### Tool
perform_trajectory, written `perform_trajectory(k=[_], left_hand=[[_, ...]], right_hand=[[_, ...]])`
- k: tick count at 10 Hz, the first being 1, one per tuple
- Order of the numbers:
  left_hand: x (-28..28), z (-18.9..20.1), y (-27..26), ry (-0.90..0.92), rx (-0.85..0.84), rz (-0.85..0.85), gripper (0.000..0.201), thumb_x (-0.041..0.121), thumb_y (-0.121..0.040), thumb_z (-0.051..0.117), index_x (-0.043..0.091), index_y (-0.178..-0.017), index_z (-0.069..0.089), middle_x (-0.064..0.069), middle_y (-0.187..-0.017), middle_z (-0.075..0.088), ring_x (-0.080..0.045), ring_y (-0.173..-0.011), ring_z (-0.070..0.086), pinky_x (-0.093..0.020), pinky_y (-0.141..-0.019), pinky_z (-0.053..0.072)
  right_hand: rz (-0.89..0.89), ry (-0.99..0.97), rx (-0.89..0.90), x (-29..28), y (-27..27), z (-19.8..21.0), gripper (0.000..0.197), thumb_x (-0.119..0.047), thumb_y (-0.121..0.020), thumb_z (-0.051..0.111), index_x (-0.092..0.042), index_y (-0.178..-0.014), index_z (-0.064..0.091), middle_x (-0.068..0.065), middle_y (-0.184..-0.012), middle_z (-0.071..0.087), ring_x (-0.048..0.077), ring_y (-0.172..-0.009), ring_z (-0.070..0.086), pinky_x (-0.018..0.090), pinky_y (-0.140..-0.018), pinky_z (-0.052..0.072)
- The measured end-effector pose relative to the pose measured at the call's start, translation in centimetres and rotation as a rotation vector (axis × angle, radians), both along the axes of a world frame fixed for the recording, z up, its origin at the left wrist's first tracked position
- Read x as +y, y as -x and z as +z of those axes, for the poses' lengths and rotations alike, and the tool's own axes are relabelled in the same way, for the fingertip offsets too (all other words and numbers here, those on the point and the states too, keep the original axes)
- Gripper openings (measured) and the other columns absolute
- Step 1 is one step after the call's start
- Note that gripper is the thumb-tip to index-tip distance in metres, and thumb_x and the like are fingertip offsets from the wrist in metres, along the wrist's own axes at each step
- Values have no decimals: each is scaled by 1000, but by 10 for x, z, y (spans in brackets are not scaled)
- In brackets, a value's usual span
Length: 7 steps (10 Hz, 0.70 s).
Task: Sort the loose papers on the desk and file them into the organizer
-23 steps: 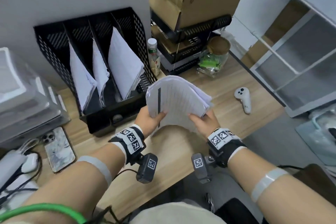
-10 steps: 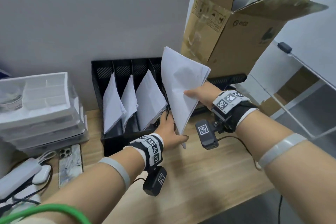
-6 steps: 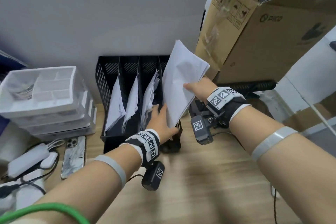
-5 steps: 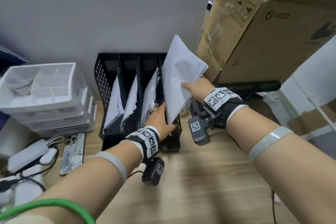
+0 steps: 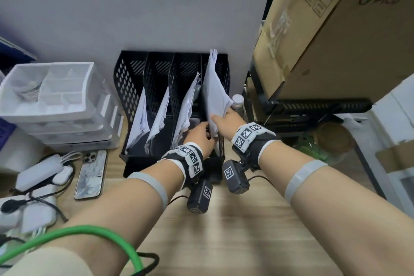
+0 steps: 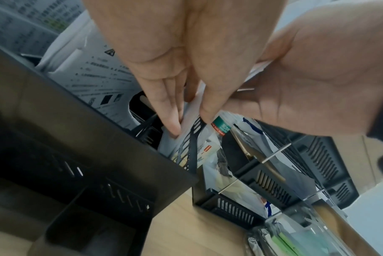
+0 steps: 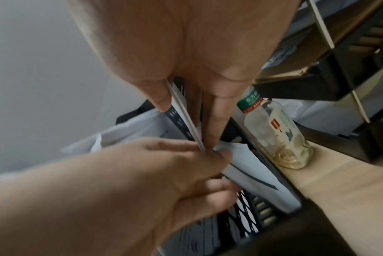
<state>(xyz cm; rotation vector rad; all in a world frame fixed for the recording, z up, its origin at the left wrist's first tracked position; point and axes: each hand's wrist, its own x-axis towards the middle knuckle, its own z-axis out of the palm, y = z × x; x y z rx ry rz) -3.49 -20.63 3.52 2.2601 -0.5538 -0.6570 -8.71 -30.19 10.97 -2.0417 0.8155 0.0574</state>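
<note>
— Where is the stack of papers (image 5: 216, 94)?

— Standing in the rightmost slot of the black organizer (image 5: 131, 87), tilted, its top corner poking above the back wall. My right hand (image 5: 226, 122) pinches its near edge, thumb on one face and fingers (image 7: 214, 121) on the other, clamped on the sheets. My left hand (image 5: 200, 138) is at the bottom front corner of the same stack, its fingers (image 6: 170, 110) long and close together on one side of the paper and the thumb on the other, so it pinches the stack too.

— And the other slots?

— The three slots to the left each hold leaning sheets (image 5: 140, 119), some printed with text.

— What sits around the organizer?

— A small bottle (image 7: 271, 131) with a green label stands on the bench (image 5: 235, 231) just beside the organizer's right wall. Beyond it is a black rack (image 5: 313, 105) with a cardboard box (image 5: 336, 36) on top. To the left are white plastic drawers (image 5: 56, 105), a phone (image 5: 90, 173) lying flat, and white chargers with cables (image 5: 42, 172). A green cable (image 5: 85, 233) crosses my left forearm
</note>
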Motion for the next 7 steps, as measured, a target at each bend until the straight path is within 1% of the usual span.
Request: perform_trajectory(k=[1,2,3,4,5,6,7], left_hand=[[2,-5,2,1,40,4,50,12,-88,57,26,-136,51,-3,-108,72,-20,-99,66,-28,-88,49],[9,-7,2,21,76,15,62,15,-90,56,26,-149,37,-1,-109,72,-18,-95,67,-26,-84,51],[18,-6,-4,88,118,33,65,22,-91,61,27,-151,33,1,-109,70,-11,-84,66,-18,-67,47],[30,3,-12,159,122,16,61,21,-92,62,24,-148,37,-2,-112,68,-14,-79,62,-24,-63,49],[45,21,-19,233,151,25,54,13,-92,60,17,-142,44,-3,-105,66,-20,-86,64,-42,-83,59],[65,50,-28,338,147,38,41,11,-93,58,19,-133,51,-1,-96,69,-22,-91,71,-42,-86,59],[91,85,-35,493,156,58,28,0,-96,50,13,-119,57,-7,-96,70,-15,-73,71,-26,-68,59]], right_hand=[[76,28,28,8,1,-17,52,-24,-97,46,-16,-147,34,16,-129,61,36,-116,59,37,-98,47],[107,41,37,8,3,-27,49,-25,-97,47,-15,-145,38,16,-127,63,35,-113,60,41,-98,48],[101,30,9,8,7,-24,52,-31,-94,53,-16,-142,40,16,-120,66,33,-108,63,41,-94,51],[79,58,-112,12,13,-11,53,-28,-92,56,-19,-142,40,10,-121,63,26,-110,61,32,-94,47],[-27,93,-270,21,17,17,36,-12,-90,56,-16,-126,56,3,-118,64,19,-108,61,32,-98,47],[-72,121,-354,35,15,46,28,-5,-89,52,-15,-112,63,3,-106,67,17,-97,63,37,-95,51],[-45,139,-566,63,11,98,26,-5,-85,52,-23,-93,70,-5,-93,71,14,-92,68,38,-92,54]])
